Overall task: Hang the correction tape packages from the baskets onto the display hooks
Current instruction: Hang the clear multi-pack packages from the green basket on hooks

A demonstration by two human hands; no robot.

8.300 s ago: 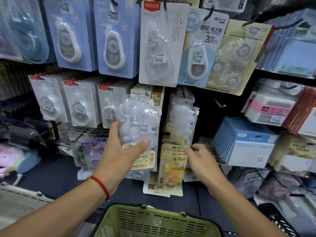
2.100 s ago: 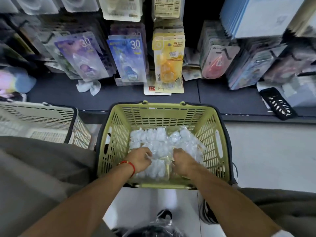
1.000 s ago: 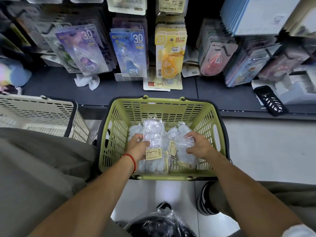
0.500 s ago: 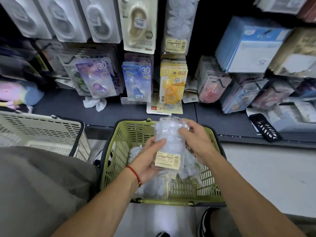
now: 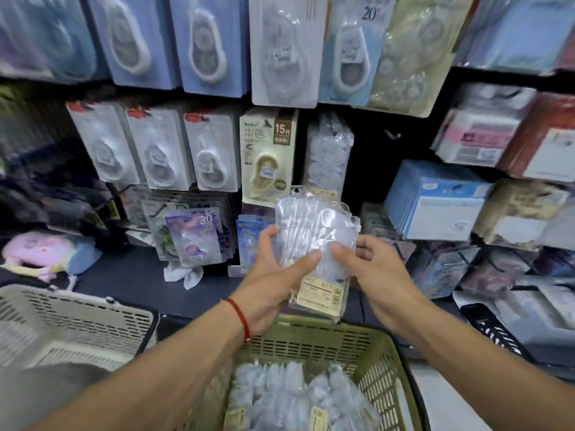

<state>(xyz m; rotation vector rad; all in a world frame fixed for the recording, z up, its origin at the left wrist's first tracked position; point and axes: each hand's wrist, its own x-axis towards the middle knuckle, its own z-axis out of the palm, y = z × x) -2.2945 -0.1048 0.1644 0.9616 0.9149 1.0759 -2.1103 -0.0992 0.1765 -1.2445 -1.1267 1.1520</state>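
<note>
A clear plastic correction tape package [image 5: 314, 231] with a yellow label at its bottom is held upright in front of the display. My left hand [image 5: 273, 275] grips its lower left side, thumb across the front. My right hand [image 5: 370, 265] pinches its right edge. Below my arms stands the green basket [image 5: 314, 340] with several more clear packages [image 5: 292, 396] in it. The same kind of package [image 5: 328, 150] hangs on a display hook just above the held one.
A white basket [image 5: 71, 318] stands at the lower left. Carded correction tapes [image 5: 155, 147] fill the hooks at left and above. Blue boxes [image 5: 435, 203] and other stock crowd the right. A dark shelf ledge [image 5: 130, 281] runs under the display.
Both hands have lifted the package out of the green basket and up toward the hooks. The view has tilted up from the basket to the display.
</note>
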